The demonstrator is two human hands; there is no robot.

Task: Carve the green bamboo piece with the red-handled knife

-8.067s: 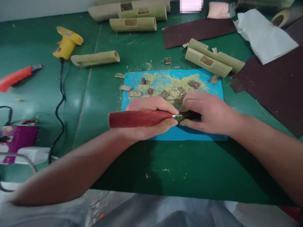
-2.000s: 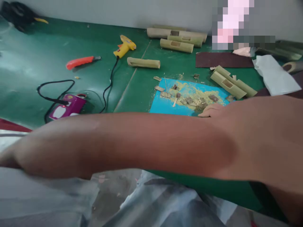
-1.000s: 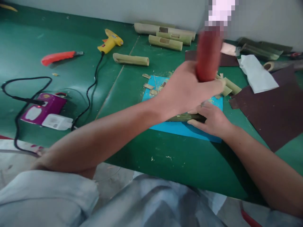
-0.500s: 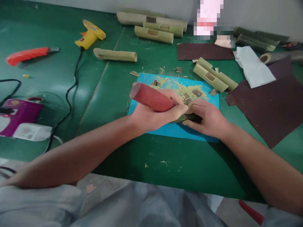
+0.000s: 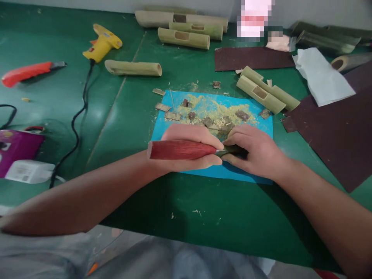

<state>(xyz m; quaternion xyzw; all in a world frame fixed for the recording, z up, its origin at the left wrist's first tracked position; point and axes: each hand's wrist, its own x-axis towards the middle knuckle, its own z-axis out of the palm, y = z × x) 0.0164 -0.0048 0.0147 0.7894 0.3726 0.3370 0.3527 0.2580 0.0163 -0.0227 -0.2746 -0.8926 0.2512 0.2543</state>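
Note:
My left hand (image 5: 186,133) is closed around the red wooden handle of a carving tool (image 5: 183,150). The handle lies nearly level, its butt pointing left. A short bit of metal shows at its right end; the rest of the blade is hidden. My right hand (image 5: 255,147) grips a dark green piece of bamboo (image 5: 234,150), mostly covered by the fingers. The tool's tip end meets the bamboo between both hands. Beneath them lies a blue sheet (image 5: 200,176) strewn with pale shavings (image 5: 215,106) and several small bamboo chips (image 5: 241,115).
Cut bamboo tubes (image 5: 183,38) with openings lie at the back. Two more notched tubes (image 5: 260,93) rest right of the sheet. Leftward are a yellow glue gun (image 5: 101,42), a red utility knife (image 5: 31,73) and a purple power box (image 5: 21,149). Brown sheets (image 5: 334,131) and white paper (image 5: 322,77) lie right.
My left hand has rolled and lowered the tool, so its handle went from slanting up-left to nearly level. More chips show behind the hand. The camera view has shifted slightly.

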